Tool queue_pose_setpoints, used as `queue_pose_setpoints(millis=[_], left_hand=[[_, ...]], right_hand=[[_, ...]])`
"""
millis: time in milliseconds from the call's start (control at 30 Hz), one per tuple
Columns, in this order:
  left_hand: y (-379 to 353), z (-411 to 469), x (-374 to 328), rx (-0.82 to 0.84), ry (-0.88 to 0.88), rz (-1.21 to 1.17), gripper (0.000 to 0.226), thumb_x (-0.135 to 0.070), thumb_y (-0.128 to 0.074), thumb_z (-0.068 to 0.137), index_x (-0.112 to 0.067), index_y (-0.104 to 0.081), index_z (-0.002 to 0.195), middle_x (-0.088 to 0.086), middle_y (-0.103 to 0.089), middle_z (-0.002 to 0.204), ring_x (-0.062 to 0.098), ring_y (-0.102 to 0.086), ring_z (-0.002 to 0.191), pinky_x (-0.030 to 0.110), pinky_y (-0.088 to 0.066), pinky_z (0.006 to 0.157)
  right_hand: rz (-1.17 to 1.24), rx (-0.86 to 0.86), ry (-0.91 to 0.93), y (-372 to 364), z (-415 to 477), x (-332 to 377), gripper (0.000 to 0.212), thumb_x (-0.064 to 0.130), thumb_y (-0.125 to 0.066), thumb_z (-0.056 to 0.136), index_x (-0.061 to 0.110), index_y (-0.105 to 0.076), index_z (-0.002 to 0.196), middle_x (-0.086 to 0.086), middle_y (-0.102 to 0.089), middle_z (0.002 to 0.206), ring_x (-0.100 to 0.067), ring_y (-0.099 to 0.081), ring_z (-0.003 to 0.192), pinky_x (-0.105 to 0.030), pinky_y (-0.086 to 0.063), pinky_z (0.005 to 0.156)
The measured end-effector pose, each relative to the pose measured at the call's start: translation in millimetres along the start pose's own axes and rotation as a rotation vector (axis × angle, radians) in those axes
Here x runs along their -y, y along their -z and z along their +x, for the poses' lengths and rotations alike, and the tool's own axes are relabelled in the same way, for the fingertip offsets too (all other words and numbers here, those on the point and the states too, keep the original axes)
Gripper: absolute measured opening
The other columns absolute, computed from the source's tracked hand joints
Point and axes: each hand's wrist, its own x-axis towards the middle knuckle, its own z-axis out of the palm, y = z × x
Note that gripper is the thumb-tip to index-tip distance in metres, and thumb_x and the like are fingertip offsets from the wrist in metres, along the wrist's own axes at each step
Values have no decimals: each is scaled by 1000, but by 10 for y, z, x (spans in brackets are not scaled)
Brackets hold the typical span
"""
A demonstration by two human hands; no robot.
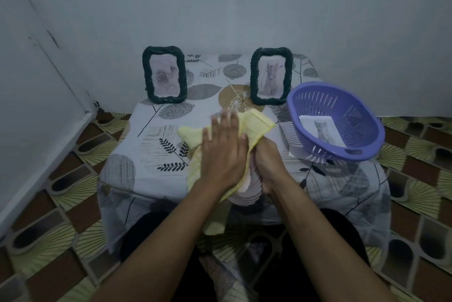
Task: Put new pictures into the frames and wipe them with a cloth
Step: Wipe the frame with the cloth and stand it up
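In the head view, we look down at a low table (146, 159) under a leaf-print cover, set against a pale wall (220, 8). Our left hand (223, 152) lies flat, fingers straight and together, pressing a yellow cloth (256, 123) down near the front middle of the table. The cloth spreads out on both sides of the palm, and one end hangs off the front edge towards our lap. Under the cloth lies a pink frame (247, 194). Only its ribbed lower rim shows, at the table's front edge. Our right hand (269, 167) is just beside the left, with its fingers curled round the right side of the pink frame. The cloth's fold touches its knuckles.

At the back, two dark green frames stand upright, well apart. The left frame (147, 74) holds a faded picture (164, 76) that we cannot make out. The right frame (255, 76) holds a drawing (271, 76) of a cat. To the right of our hands sits a purple basket (347, 106), tilted towards us, with a cat photo (322, 130) lying inside it. The edge of a white sheet (292, 152) pokes out from under the basket's left side. A patterned floor (61, 179) surrounds the table.
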Motion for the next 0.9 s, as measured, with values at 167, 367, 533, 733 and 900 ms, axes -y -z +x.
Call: queue_pose_setpoints(millis=[167,367,533,733,900], left_hand=[[-180,-329,-33,213,-291,-105,57,-54,5,94,-36,21,146,-15,22,160,7,22,148,40,6,122],[-140,-208,259,122,-193,139,57,-57,7,96,-45,24,148,-18,27,159,13,25,148,52,7,120],[35,126,208,-36,208,-4,60,-53,-3,102,-33,20,154,-5,21,163,24,24,149,53,12,119],[-47,15,-48,65,24,-28,65,-56,4,96,-32,17,155,-8,20,163,14,21,149,47,11,121],[-100,-233,147,166,-371,-62,62,-59,-10,98,-40,-1,156,-16,8,164,7,15,150,43,1,122]], right_hand=[[69,-101,-99,194,184,122,49,58,-53,95,14,-73,92,-12,-75,95,-22,-72,82,-32,-58,77],[69,-51,-51,200,27,97,53,56,-44,99,13,-74,94,-15,-75,95,-29,-72,90,-41,-56,82],[12,25,-64,61,-85,11,55,55,-35,102,14,-71,106,-8,-77,96,-20,-74,90,-32,-60,76],[132,-71,-72,6,-2,144,36,39,-50,102,11,-73,106,-13,-75,105,-30,-70,105,-44,-55,93],[331,-123,-156,218,167,259,54,58,-39,100,13,-64,116,-15,-69,115,-30,-67,102,-43,-49,98]])
